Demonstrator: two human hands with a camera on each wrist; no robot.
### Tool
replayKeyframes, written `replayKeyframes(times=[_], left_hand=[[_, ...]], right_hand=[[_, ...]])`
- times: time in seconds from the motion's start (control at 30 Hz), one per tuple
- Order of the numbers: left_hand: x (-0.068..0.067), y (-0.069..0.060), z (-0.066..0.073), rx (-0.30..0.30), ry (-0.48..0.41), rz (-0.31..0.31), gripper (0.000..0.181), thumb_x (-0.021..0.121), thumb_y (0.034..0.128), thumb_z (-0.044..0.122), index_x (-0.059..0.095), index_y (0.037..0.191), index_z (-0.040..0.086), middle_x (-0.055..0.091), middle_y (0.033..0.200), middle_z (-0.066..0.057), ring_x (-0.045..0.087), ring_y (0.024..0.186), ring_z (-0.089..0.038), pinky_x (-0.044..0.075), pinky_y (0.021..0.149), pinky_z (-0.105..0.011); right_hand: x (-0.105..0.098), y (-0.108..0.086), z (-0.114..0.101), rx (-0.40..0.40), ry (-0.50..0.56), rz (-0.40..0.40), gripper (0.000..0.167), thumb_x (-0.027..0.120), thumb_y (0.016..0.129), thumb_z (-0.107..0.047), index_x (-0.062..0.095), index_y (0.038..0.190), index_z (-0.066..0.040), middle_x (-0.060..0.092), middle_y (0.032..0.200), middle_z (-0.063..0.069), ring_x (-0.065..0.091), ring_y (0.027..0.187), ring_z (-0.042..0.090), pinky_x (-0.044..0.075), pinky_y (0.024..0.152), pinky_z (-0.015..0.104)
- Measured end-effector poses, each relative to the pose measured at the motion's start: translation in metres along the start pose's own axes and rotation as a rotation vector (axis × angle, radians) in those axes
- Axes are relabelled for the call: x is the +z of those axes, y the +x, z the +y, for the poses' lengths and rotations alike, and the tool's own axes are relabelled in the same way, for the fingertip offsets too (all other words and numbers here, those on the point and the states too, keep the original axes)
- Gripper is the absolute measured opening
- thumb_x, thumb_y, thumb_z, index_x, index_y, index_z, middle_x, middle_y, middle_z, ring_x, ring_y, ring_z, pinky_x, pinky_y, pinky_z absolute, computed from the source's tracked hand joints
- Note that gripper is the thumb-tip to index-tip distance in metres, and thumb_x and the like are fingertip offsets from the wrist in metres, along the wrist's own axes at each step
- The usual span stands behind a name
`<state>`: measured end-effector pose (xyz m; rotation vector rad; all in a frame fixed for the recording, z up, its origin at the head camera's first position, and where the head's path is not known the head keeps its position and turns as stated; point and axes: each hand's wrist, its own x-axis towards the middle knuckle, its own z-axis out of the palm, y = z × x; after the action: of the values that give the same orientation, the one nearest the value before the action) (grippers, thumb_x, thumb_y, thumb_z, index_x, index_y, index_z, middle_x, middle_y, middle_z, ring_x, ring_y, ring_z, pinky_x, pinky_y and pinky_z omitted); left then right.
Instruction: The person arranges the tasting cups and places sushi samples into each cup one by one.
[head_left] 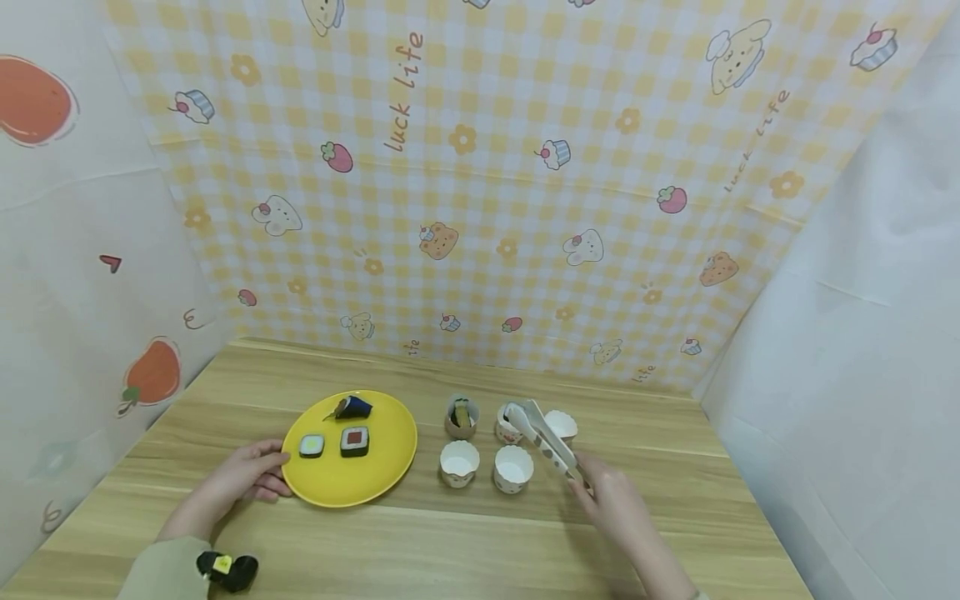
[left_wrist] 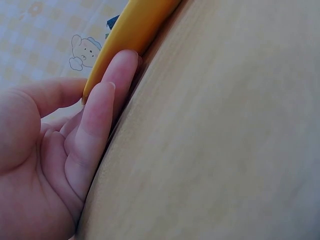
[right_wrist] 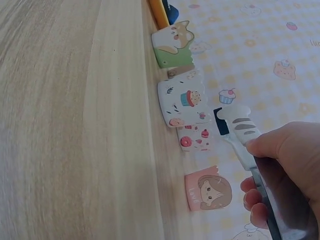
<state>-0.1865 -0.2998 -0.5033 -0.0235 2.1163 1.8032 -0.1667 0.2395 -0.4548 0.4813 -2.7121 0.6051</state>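
- From the head: the left hand (head_left: 258,471) is at the near left side of a flat, round, yellow plate (head_left: 386,471). The plate sits on a wooden table (head_left: 360,554).
- On the plate are a dark blue, cone-shaped toy roll (head_left: 354,407), a little white toy roll with a green middle (head_left: 311,446) and a square black-and-white toy roll with a red middle (head_left: 355,442).
- The right hand (head_left: 617,504) holds long, white, paw-tipped tongs (head_left: 546,450). Their tips are over the back middle cup, a small white paper one (head_left: 510,432).
- Next to it are a brown paper cup (head_left: 461,432) with food in it and three more white paper cups (head_left: 459,465).
- From the left wrist: the thumb is on the yellow rim and the other fingers are on the plate's outer side and under it, so the hand pinches the edge.
- From the right wrist: the thumb presses one arm of the tongs and the fingers curl round the other. A small dark block (right_wrist: 221,122) is at the tips, well past the fingers and near the cups. The tips look squeezed on it, but I can't tell how tightly.
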Motion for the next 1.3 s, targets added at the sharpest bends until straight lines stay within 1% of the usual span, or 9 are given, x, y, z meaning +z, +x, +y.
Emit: replayKeyframes(times=[0.1,0.2,0.43,0.63,0.87,1.03,1.13,1.3], left_hand=[[0.0006,-0.0002,0.0005,-0.004,0.005,0.007,0.063,0.044,0.1014,0.017,0.012,0.138,-0.023,0.066,0.080,-0.010,0.068,0.071,-0.023,0.057,0.062,-0.032],[0.0008,-0.0003,0.0003,-0.006,0.005,0.010,0.063,0.044,0.1013,0.017,0.013,0.138,-0.023,0.066,0.080,-0.010,0.068,0.070,-0.023,0.057,0.061,-0.032],[0.0009,-0.0001,-0.0007,-0.004,-0.004,0.006,0.063,0.044,0.1014,0.016,0.012,0.138,-0.023,0.066,0.079,-0.010,0.068,0.070,-0.023,0.057,0.061,-0.032],[0.0015,-0.0009,-0.0012,-0.008,-0.003,0.012,0.063,0.045,0.1011,0.017,0.012,0.138,-0.023,0.066,0.079,-0.010,0.068,0.070,-0.023,0.057,0.061,-0.032],[0.0019,-0.0017,-0.0011,-0.004,-0.002,0.015,0.063,0.045,0.1010,0.017,0.013,0.138,-0.023,0.066,0.079,-0.010,0.068,0.070,-0.023,0.057,0.061,-0.032],[0.0022,-0.0015,-0.0011,0.002,-0.001,0.015,0.062,0.045,0.1011,0.017,0.014,0.138,-0.022,0.066,0.080,-0.010,0.068,0.070,-0.023,0.057,0.061,-0.032],[0.0021,-0.0012,-0.0008,0.005,-0.003,0.012,0.062,0.045,0.1010,0.017,0.014,0.138,-0.022,0.065,0.080,-0.010,0.068,0.070,-0.023,0.057,0.061,-0.032],[0.0013,-0.0003,-0.0010,0.011,-0.004,0.009,0.061,0.045,0.1009,0.017,0.014,0.137,-0.022,0.066,0.080,-0.010,0.068,0.070,-0.023,0.057,0.061,-0.032]], right_hand=[[0.0006,-0.0004,-0.0003,-0.002,0.002,-0.002,0.039,0.077,0.079,-0.004,0.064,0.115,0.001,0.066,0.086,0.007,0.046,0.053,0.000,0.040,0.043,0.016],[0.0012,-0.0005,-0.0005,-0.009,0.008,0.003,0.039,0.077,0.078,-0.003,0.063,0.115,0.001,0.067,0.086,0.008,0.047,0.053,0.001,0.040,0.043,0.015],[0.0021,-0.0014,0.0003,0.001,-0.002,-0.005,0.041,0.077,0.079,-0.007,0.063,0.117,0.003,0.068,0.095,0.013,0.057,0.060,0.008,0.045,0.049,0.015],[0.0032,-0.0015,0.0017,0.022,0.000,-0.028,0.042,0.076,0.080,-0.009,0.062,0.118,0.004,0.068,0.097,0.014,0.058,0.062,0.010,0.046,0.050,0.016],[0.0038,-0.0020,0.0021,0.002,-0.010,-0.025,0.042,0.075,0.081,-0.008,0.061,0.118,0.006,0.068,0.098,0.017,0.061,0.064,0.014,0.047,0.051,0.015],[0.0033,-0.0011,0.0005,0.035,0.011,-0.043,0.042,0.075,0.082,-0.008,0.061,0.120,0.005,0.067,0.101,0.017,0.062,0.067,0.016,0.046,0.051,0.015],[0.0025,0.0008,-0.0010,0.056,0.019,-0.053,0.041,0.074,0.082,-0.007,0.061,0.120,0.004,0.067,0.098,0.016,0.061,0.067,0.014,0.045,0.050,0.015],[0.0012,0.0031,-0.0027,0.067,0.009,-0.058,0.040,0.073,0.082,-0.009,0.061,0.119,0.003,0.066,0.088,0.009,0.056,0.063,0.010,0.044,0.048,0.017]])
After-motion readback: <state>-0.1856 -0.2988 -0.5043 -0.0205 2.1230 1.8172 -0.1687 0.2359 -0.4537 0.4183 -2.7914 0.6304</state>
